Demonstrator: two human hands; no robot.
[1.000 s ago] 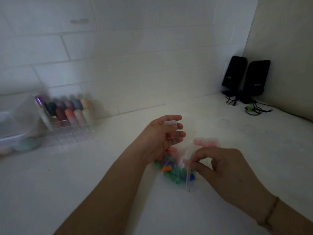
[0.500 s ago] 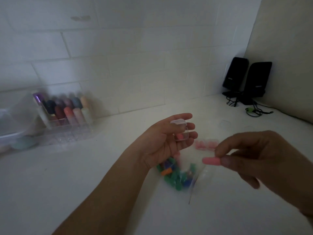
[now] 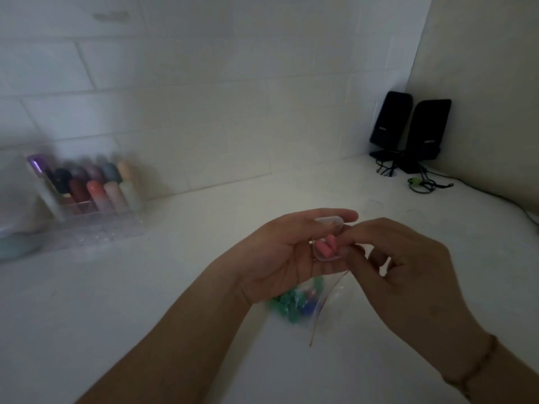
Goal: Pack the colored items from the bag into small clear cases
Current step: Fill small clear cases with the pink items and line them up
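Observation:
My left hand [image 3: 284, 258] holds a small clear case [image 3: 328, 240] with its lid flipped up, palm turned toward me. Two pink items [image 3: 327, 246] lie inside the case. My right hand [image 3: 408, 275] is pressed against the case's right side, its fingertips pinching one pink item at the opening. Under my hands a clear zip bag [image 3: 303, 304] lies on the white counter, holding several green and blue items; part of it is hidden by my left hand.
A clear organizer [image 3: 84, 205] with several colored cylinders stands at the back left by the tiled wall. Two black speakers [image 3: 411, 131] with cables sit in the far right corner. A teal object [image 3: 14, 247] lies at the left edge.
My right hand left the bag with a pink item, carried it left and up, and now has it at the case in my left hand. The left hand has risen slightly.

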